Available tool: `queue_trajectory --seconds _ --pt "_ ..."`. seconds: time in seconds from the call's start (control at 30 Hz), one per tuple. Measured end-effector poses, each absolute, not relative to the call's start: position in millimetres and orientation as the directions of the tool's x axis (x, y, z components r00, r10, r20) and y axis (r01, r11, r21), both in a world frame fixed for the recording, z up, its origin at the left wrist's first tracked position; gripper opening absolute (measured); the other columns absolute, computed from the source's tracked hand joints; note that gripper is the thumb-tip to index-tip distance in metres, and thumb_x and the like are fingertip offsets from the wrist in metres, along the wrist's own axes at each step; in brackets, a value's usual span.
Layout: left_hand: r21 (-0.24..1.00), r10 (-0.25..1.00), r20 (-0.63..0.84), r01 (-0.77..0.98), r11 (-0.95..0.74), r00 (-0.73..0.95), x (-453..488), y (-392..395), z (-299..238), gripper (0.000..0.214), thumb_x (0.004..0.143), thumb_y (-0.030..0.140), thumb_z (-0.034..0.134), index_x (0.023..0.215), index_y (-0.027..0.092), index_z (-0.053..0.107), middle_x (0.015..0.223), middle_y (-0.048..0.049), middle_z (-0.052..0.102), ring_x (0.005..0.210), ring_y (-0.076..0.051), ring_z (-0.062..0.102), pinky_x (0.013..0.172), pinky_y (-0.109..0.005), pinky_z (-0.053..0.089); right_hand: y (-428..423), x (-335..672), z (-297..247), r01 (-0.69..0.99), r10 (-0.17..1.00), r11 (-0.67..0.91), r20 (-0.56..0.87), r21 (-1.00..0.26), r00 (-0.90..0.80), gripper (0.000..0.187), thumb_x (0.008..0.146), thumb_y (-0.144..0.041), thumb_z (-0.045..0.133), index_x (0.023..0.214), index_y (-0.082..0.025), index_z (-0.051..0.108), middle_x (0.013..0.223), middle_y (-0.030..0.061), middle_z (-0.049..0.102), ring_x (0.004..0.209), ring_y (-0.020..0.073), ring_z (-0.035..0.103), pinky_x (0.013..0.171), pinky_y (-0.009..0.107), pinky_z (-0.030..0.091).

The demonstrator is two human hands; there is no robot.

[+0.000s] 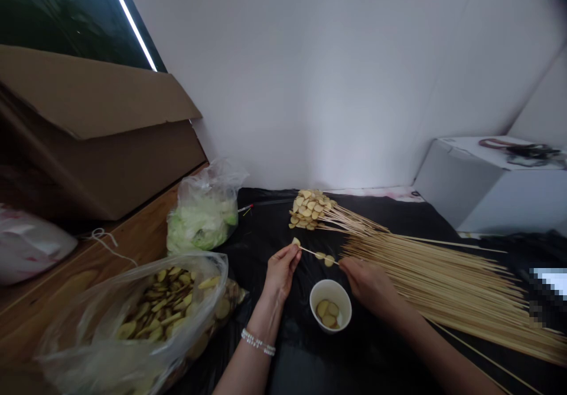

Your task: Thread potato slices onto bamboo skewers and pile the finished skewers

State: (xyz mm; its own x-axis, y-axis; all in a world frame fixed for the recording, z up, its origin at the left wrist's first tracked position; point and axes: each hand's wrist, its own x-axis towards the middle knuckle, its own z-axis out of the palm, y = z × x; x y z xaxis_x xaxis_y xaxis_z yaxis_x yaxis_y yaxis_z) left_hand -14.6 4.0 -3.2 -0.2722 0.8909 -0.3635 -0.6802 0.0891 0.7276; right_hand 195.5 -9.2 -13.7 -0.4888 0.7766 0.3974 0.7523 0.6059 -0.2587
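Note:
In the middle, my left hand (282,265) pinches a pale potato slice (296,241) at the left tip of a bamboo skewer (309,251). Two more slices (328,260) are threaded farther along that skewer. My right hand (365,280) is closed around the skewer just right of those slices. Below and between both hands stands a white bowl (316,318) with several potato slices (327,311) in it. Beyond my hands lies a pile of filled skewers (310,206), their slices bunched at the left end.
Bare skewers (452,283) spread over the black plastic sheet (292,359) at right. On the left are an open clear bag of potato slices (168,300), a tied bag of pale green vegetable (201,221) and a cardboard box (115,165). A white box (469,188) stands back right.

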Motion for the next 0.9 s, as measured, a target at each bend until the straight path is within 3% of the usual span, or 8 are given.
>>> queue_trajectory --seconds 0.17,0.4,0.57,0.77,0.9 --pt "0.733 0.894 -0.364 -0.672 0.104 -0.260 -14 3 -2 0.010 0.069 -0.003 0.068 0.070 0.007 0.071 0.072 -0.0098 0.071 0.063 -0.009 0.065 0.064 -0.015 0.055 -9 195 -12 0.747 0.761 0.615 0.437 -0.252 -0.479 0.025 0.093 -0.019 0.037 0.081 -0.018 0.060 0.074 0.0050 0.063 0.070 0.0157 0.058 0.063 0.026 0.035" --pt "0.745 0.905 -0.351 -0.657 0.114 -0.241 -15 2 -2 0.010 0.069 -0.002 0.068 0.072 0.007 0.071 0.074 -0.0097 0.071 0.065 -0.009 0.066 0.064 -0.014 0.054 -12 192 -10 0.774 0.809 0.573 0.338 -0.269 -0.481 0.025 0.094 -0.019 0.035 0.083 -0.018 0.058 0.073 0.0039 0.064 0.066 0.0152 0.059 0.059 0.026 0.034" --pt "0.752 0.911 -0.353 -0.645 0.139 -0.215 -15 2 -3 0.009 0.071 -0.002 0.067 0.072 0.006 0.072 0.074 -0.0097 0.071 0.064 -0.009 0.065 0.064 -0.014 0.054 -11 194 -9 0.767 0.803 0.575 0.374 -0.285 -0.464 0.027 0.094 -0.021 0.034 0.083 -0.017 0.058 0.076 0.0058 0.064 0.072 0.0174 0.059 0.064 0.027 0.036" --pt "0.755 0.918 -0.335 -0.644 0.127 -0.212 -14 1 -1 0.008 0.073 0.001 0.066 0.073 0.007 0.071 0.075 -0.0089 0.071 0.066 -0.008 0.065 0.066 -0.014 0.054 -11 192 -3 0.723 0.843 0.537 0.310 -0.435 -0.440 0.027 0.094 -0.024 0.036 0.082 -0.019 0.059 0.075 0.0035 0.065 0.070 0.0158 0.060 0.064 0.025 0.037" --pt "0.735 0.918 -0.339 -0.667 0.124 -0.203 -12 1 0 0.007 0.078 0.010 0.064 0.077 0.008 0.071 0.080 -0.0115 0.072 0.069 -0.010 0.067 0.067 -0.017 0.055 -10 191 -3 0.725 0.854 0.520 0.303 -0.451 -0.424 0.027 0.094 -0.024 0.036 0.082 -0.019 0.059 0.076 0.0040 0.065 0.070 0.0156 0.060 0.064 0.025 0.037"
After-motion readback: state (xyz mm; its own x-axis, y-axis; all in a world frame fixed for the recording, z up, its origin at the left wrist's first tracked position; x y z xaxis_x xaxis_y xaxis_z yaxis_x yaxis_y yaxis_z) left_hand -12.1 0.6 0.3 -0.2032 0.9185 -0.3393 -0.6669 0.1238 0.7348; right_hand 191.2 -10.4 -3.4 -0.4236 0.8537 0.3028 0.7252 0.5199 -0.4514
